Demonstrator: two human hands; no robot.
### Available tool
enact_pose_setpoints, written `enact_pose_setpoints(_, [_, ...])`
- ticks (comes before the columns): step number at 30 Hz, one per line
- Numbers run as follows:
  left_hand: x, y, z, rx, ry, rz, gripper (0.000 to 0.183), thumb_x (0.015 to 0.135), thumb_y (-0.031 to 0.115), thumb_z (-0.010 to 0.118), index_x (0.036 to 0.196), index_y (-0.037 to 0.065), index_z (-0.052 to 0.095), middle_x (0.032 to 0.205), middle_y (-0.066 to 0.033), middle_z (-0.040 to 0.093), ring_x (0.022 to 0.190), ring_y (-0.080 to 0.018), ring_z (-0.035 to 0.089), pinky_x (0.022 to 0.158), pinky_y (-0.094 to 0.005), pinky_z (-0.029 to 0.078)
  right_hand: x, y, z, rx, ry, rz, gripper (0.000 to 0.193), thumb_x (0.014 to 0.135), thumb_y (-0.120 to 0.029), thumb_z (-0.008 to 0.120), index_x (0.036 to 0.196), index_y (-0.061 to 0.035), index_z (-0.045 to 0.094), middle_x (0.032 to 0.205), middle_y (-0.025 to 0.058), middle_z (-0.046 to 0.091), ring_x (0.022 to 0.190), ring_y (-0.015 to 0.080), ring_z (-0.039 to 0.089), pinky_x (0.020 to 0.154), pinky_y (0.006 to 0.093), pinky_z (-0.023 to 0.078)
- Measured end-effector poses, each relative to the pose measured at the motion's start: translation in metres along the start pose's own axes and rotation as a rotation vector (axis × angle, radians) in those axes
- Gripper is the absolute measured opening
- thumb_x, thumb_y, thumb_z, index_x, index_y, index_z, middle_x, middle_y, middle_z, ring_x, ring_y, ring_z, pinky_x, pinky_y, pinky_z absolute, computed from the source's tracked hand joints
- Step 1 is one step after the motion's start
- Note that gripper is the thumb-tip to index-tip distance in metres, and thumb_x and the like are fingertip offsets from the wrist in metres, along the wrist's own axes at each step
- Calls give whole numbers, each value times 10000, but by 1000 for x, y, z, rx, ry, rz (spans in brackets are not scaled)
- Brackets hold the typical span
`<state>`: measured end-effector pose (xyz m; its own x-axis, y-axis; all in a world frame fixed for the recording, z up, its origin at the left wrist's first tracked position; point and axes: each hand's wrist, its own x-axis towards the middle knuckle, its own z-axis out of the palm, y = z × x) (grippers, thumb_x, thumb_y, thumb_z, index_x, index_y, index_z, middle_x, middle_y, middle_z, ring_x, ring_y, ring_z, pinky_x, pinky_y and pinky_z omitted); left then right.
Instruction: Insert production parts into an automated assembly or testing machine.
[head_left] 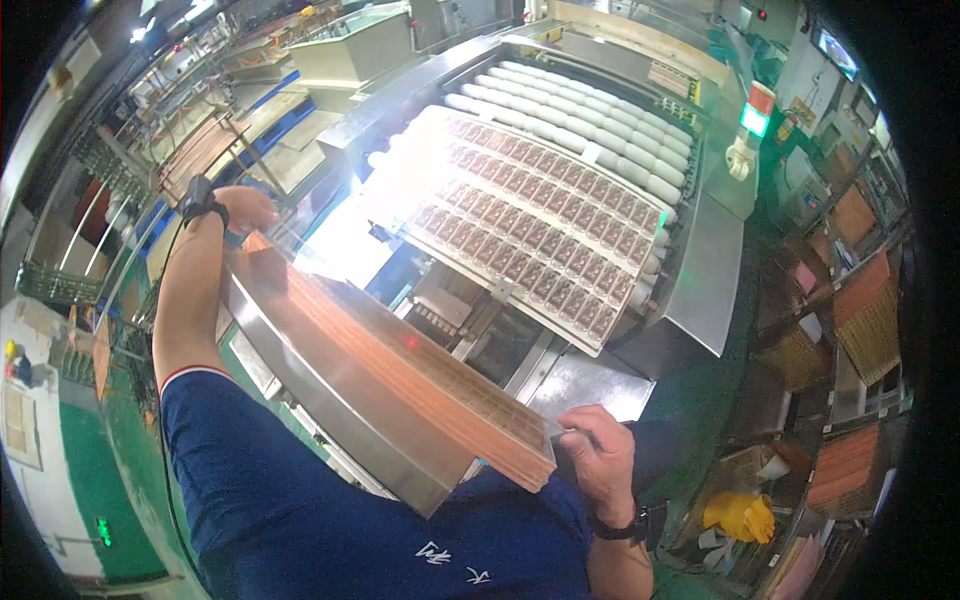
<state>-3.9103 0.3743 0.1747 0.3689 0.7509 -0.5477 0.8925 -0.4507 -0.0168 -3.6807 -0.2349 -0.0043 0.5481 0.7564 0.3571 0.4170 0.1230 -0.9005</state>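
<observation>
A thick stack of copper-edged circuit board panels (400, 350) slants across in front of me, along a bare metal ledge (350, 415). My left hand (248, 210) is at the far left end of the stack, its fingers bent; their tips are partly hidden. At the near right corner, my right hand (602, 458) is closed, with thumb and fingers bent against the edge of the boards. Beyond the stack, a flat board panel (530, 220) with rows of small rectangular units lies on the machine's white rollers (590, 125). Bright glare washes out its left part.
The machine's metal side cover (690, 290) stands to the right of the rollers, with a lit signal lamp (755, 120) above. Racks at the far right hold more board stacks (865, 320). Yellow gloves (740, 515) lie at the lower right. Copper-coloured sheets (205, 145) sit at the upper left.
</observation>
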Motion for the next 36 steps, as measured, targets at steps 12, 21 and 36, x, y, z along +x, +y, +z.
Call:
enact_pose_setpoints(12, [-36,-47,-3,-46,7,-12,485,936,404,689,1327,130,606,1113,-40,697,1037,-205,636,874,-412,541,-33,-58,32,-183,-12,-124,173,842,-84,754,994,-8,723,945,137,724,843,305,682,744,382,542])
enact_pose_setpoints(21, [-86,-101,29,-115,19,28,442,938,407,697,1242,89,650,1092,-49,697,992,-189,636,834,-369,541,-98,-90,85,-185,41,-128,160,835,-69,750,985,-18,731,911,125,727,803,295,675,719,378,532])
enact_pose_setpoints(36, [-149,-215,91,-71,41,2,345,959,354,683,1137,59,693,1085,-45,714,900,-169,650,764,-343,564,-209,-143,183,-193,55,-95,159,859,-101,735,999,-26,737,920,123,728,822,288,674,741,376,532])
